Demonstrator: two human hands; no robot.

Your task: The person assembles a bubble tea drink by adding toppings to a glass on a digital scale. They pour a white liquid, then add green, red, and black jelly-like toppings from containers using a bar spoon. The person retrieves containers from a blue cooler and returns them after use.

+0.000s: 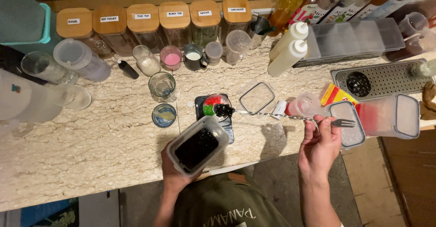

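The left hand (175, 175) had its fingers wrapped under a clear rectangular tub (198, 145) of glossy black pearls, tilted above the counter edge just below a small black scale (225, 123). On that scale stood a round cup (215, 104) holding red, green and dark pieces. The right hand (319, 141) had its fingers pinched together on a long twisted bar spoon (272, 114), its forked end at 3 o'clock and its bowl, heaped with black pearls, over the cup's rim at 9 o'clock. Around the cup: an open clear lid (257, 97) at 2 o'clock, a blue-rimmed glass (164, 115) at 9 o'clock, two squeeze bottles (288, 48) at 1 o'clock. A tub of pink jelly (386, 115) lay beyond the right hand at 3 o'clock. Wooden-lidded jars (145, 25) lined the back at 11 o'clock.
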